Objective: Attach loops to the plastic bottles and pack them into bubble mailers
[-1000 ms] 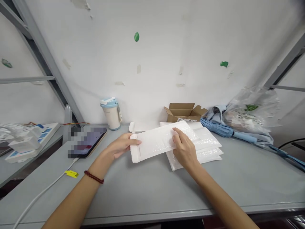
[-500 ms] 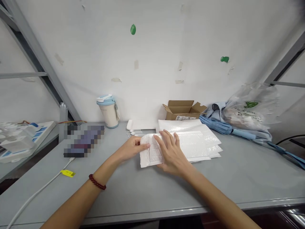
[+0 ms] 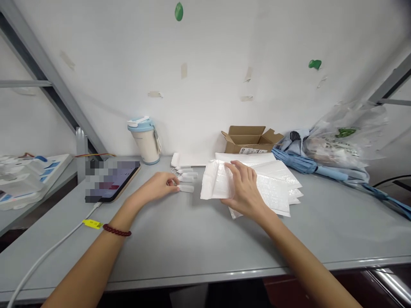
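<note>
My right hand [image 3: 244, 188] grips a white bubble mailer [image 3: 221, 182], thumb below and fingers on top, its flap end pointing left. Under and behind it lie more white bubble mailers [image 3: 276, 188], fanned out. My left hand [image 3: 163, 186], with a dark red bracelet at the wrist, has thumb and fingers pinched on the left end of a small white tag-like piece [image 3: 186, 188]. Several similar white pieces [image 3: 189, 175] lie just behind it, in front of a flat white box [image 3: 189, 160].
An open cardboard box [image 3: 248, 139], a blue folded umbrella [image 3: 295, 162] and a clear plastic bag [image 3: 340, 141] stand at the back right. A cup [image 3: 146, 141], a phone [image 3: 123, 182] with a white cable [image 3: 61, 239] and a power strip [image 3: 54, 175] are on the left.
My left hand has let go of the mailer and moved left to the small white pieces. My right hand has shifted slightly right and up, with the mailer now tilted.
</note>
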`<control>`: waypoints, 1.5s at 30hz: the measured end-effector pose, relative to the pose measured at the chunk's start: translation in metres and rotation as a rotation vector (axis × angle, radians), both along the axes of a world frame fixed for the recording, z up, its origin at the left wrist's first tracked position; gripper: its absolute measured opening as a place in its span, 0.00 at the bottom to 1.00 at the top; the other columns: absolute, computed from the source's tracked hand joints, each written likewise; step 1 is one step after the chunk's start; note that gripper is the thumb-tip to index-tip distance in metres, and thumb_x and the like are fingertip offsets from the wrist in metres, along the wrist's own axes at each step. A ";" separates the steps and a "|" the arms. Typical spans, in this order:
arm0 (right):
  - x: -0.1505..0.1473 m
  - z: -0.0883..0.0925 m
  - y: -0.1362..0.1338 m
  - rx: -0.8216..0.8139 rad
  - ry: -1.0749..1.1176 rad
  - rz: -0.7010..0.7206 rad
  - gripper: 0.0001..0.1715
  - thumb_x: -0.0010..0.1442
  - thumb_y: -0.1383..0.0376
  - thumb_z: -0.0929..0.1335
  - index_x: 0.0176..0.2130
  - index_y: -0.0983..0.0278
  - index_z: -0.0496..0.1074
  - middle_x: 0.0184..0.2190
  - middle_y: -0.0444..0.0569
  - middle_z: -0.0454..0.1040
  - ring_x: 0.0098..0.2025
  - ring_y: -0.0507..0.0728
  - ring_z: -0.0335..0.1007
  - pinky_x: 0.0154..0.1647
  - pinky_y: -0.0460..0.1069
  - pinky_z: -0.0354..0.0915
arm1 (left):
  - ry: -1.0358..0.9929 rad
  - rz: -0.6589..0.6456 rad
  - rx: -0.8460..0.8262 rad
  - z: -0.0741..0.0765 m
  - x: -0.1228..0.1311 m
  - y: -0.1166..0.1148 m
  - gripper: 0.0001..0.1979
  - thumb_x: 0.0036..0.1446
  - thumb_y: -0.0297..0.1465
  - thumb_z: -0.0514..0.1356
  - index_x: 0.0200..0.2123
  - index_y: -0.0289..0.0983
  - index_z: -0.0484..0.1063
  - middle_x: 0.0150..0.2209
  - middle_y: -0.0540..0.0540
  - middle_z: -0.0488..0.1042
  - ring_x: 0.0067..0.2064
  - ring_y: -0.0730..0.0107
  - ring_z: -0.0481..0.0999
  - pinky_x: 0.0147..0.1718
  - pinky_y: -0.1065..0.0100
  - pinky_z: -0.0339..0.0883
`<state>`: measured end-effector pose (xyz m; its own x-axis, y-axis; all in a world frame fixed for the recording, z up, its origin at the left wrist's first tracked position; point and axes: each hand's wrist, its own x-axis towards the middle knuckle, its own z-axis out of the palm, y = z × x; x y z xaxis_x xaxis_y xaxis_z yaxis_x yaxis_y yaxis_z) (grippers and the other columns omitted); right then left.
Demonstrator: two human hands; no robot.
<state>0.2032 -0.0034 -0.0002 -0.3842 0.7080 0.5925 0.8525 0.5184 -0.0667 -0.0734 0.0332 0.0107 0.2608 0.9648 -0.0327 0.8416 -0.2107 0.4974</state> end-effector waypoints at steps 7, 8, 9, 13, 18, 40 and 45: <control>0.001 -0.005 0.004 -0.033 -0.039 -0.004 0.45 0.49 0.51 0.69 0.59 0.64 0.53 0.53 0.63 0.57 0.55 0.68 0.52 0.53 0.62 0.50 | -0.033 -0.108 -0.162 0.010 0.001 -0.007 0.10 0.46 0.38 0.59 0.23 0.37 0.72 0.21 0.52 0.70 0.25 0.71 0.67 0.22 0.72 0.56; 0.001 -0.004 0.004 -0.025 -0.052 -0.008 0.44 0.49 0.50 0.69 0.59 0.64 0.54 0.54 0.63 0.56 0.55 0.68 0.52 0.53 0.62 0.50 | -0.063 -0.109 -0.169 0.016 -0.001 -0.009 0.11 0.48 0.38 0.58 0.23 0.37 0.72 0.21 0.52 0.69 0.24 0.72 0.67 0.22 0.73 0.56; 0.001 -0.004 0.003 -0.017 -0.060 -0.012 0.43 0.50 0.50 0.69 0.59 0.64 0.56 0.54 0.63 0.56 0.55 0.68 0.51 0.53 0.62 0.51 | -0.098 -0.103 -0.166 0.023 -0.002 -0.012 0.12 0.49 0.39 0.57 0.22 0.38 0.71 0.20 0.52 0.69 0.24 0.72 0.66 0.22 0.73 0.56; 0.001 -0.001 0.002 0.008 -0.066 -0.015 0.37 0.52 0.50 0.69 0.56 0.62 0.60 0.53 0.61 0.59 0.54 0.68 0.53 0.52 0.62 0.51 | -0.306 -0.168 -0.176 0.043 0.005 -0.026 0.12 0.50 0.41 0.58 0.26 0.39 0.72 0.23 0.51 0.71 0.26 0.72 0.68 0.26 0.72 0.61; -0.002 -0.001 -0.001 0.052 -0.070 0.013 0.32 0.54 0.54 0.68 0.54 0.63 0.61 0.48 0.59 0.64 0.50 0.65 0.58 0.50 0.60 0.52 | -0.256 -0.209 -0.135 0.036 0.032 -0.037 0.12 0.52 0.39 0.57 0.27 0.37 0.72 0.21 0.52 0.68 0.24 0.73 0.66 0.23 0.73 0.58; -0.007 -0.006 -0.001 0.126 -0.103 0.085 0.25 0.56 0.65 0.67 0.53 0.65 0.61 0.46 0.58 0.67 0.48 0.63 0.61 0.47 0.57 0.54 | -0.047 -0.299 0.522 0.003 0.057 -0.047 0.10 0.61 0.27 0.51 0.39 0.36 0.72 0.35 0.46 0.74 0.34 0.68 0.73 0.33 0.67 0.65; -0.007 -0.008 0.000 0.147 -0.064 0.077 0.23 0.56 0.65 0.66 0.51 0.65 0.63 0.45 0.58 0.68 0.47 0.63 0.61 0.46 0.57 0.55 | -0.325 -0.240 0.419 0.000 0.062 -0.045 0.10 0.59 0.26 0.53 0.39 0.38 0.74 0.39 0.47 0.78 0.40 0.67 0.75 0.40 0.67 0.67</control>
